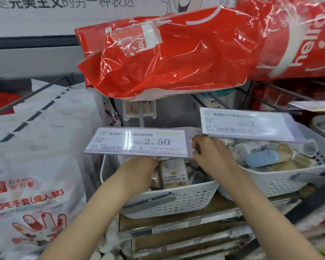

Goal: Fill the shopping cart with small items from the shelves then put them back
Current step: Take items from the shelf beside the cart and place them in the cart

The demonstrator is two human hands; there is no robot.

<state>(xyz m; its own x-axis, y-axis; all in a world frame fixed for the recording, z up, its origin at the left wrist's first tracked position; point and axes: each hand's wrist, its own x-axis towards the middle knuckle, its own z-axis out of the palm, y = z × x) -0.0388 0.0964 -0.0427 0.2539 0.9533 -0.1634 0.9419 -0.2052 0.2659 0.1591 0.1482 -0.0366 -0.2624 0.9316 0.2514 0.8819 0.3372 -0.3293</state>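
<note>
While the small pack of toothpicks [174, 173] stands upright inside the white perforated basket [176, 201] on the shelf, the left hand [139, 173] reaches in beside it with fingers curled toward the pack; whether they grip it I cannot tell, since the price card hides the tips. The right hand [210, 152] pinches the edge of that price card [139, 141], marked 2.50, apparently lifting it clear so the basket opens to reach. A second basket [281, 177] of similar packs sits just right, with glove packets [32, 166] left and red plastic bags [167, 53] hanging above.
</note>
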